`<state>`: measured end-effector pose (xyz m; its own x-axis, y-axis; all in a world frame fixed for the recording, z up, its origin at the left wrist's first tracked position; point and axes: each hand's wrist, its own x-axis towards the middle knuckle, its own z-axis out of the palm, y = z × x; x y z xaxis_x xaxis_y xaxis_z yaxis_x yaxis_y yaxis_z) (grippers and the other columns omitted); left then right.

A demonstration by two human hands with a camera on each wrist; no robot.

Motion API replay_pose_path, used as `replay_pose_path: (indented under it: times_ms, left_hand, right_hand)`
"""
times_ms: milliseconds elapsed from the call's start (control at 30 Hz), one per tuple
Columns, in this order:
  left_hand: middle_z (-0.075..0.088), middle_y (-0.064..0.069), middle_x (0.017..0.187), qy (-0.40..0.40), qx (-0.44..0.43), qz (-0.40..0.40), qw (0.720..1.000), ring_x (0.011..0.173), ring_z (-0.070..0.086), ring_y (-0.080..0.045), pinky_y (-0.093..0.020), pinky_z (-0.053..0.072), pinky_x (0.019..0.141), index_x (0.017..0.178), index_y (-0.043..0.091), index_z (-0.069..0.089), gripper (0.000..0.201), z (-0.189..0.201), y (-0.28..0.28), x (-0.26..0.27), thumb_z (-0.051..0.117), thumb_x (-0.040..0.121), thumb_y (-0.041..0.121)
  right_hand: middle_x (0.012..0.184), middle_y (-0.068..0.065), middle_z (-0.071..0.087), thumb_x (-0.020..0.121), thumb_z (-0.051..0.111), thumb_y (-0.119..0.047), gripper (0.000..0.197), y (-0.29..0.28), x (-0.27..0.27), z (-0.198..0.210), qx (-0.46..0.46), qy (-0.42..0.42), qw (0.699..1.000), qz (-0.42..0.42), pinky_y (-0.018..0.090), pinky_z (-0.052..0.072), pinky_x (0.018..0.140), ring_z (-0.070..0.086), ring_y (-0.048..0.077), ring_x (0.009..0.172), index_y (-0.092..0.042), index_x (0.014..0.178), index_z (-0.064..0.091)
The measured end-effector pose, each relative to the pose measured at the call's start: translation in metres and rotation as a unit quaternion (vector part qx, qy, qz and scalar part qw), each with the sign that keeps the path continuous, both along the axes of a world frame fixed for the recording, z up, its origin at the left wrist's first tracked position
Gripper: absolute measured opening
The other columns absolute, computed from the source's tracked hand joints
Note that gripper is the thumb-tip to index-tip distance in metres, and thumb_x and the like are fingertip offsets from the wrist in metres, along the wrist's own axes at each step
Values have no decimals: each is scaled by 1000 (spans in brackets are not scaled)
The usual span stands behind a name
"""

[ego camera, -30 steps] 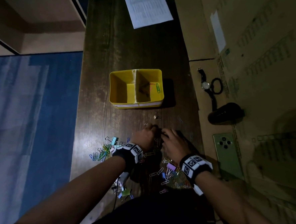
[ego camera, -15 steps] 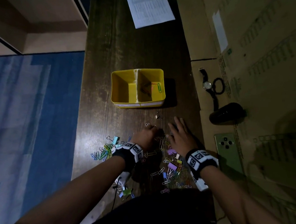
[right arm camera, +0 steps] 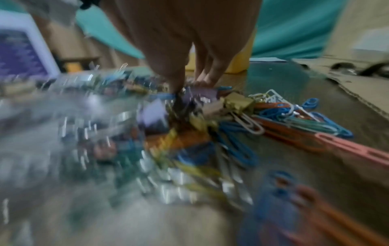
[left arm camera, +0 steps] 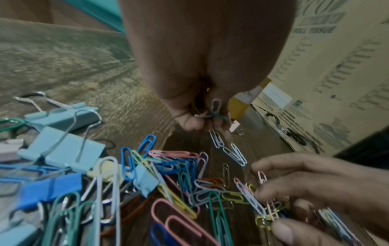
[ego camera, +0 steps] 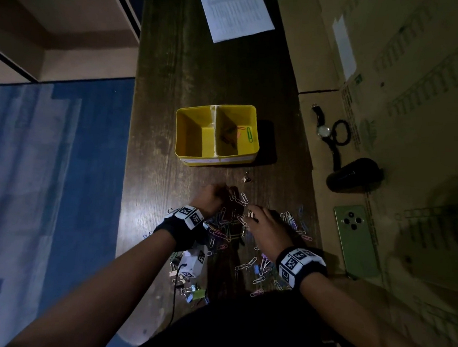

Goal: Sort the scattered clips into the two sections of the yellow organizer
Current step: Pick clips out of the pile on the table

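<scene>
Paper clips (left arm camera: 179, 174) are being gathered from the desk (ego camera: 215, 73), well short of the yellow organizer (ego camera: 216, 135). A few are being pinched in the curled left hand (ego camera: 210, 199), as only its wrist view shows; several are being pinched by the right hand (ego camera: 267, 224). Carrying them to the right section, where clips are already lying, is judged next

Yellow organizer (ego camera: 224, 161), multicoloured clips (left arm camera: 168, 174)

Bench: long dark brown wooden bench (ego camera: 202, 72).
Floor: blue carpet with light and dark patches (ego camera: 48, 175) on its left.
Right side: flat brown cardboard sheets (ego camera: 416, 77).
Light: dim.
</scene>
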<state>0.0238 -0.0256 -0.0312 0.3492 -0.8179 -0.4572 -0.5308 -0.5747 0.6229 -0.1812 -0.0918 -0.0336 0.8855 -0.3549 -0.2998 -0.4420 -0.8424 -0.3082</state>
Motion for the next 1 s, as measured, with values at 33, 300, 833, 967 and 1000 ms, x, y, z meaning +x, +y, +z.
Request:
replay_pose_path:
  times_ms: [33,300,833,967,1000]
  left_hand:
    - [70,-7,101,11,0,16,1000,88,67,-21,-35,55,76,103,16,65,18,5,0,-1,50,93,11]
    - [68,-10,107,43,20,-2,999,90,63,-14,-12,45,69,111,5,66,24,18,6,-11,53,91,0]
    - [65,-11,110,-261,112,-216,934,90,66,-32,-39,51,72,126,8,38,36,9,36,-26,44,99,30]
    - [67,-14,104,-235,98,-206,945,87,65,-32,-36,49,70,121,7,45,30,15,29,-25,44,99,28]
    - [66,-14,101,-202,82,-175,960,85,65,-33,-36,46,67,117,8,47,27,16,27,-21,44,99,28]
  right_hand:
    - [144,4,40,79,67,-2,48,0,0,3,10,-15,1000,-14,37,43,105,41,25,129,-15,124,60]
    - [138,0,31,82,61,-25,54,8,10,10,97,-35,985,-140,30,42,98,38,20,122,-24,132,42]
    - [127,9,47,77,57,12,57,10,20,7,64,15,995,-68,34,42,95,46,28,116,-11,130,50]
    - [99,-1,56,93,50,-2,26,-3,21,13,156,1,972,-175,8,41,70,54,19,92,-7,116,61]
    - [98,0,55,93,50,-1,25,-7,21,13,170,-28,966,-193,5,38,71,54,17,92,-5,113,64]
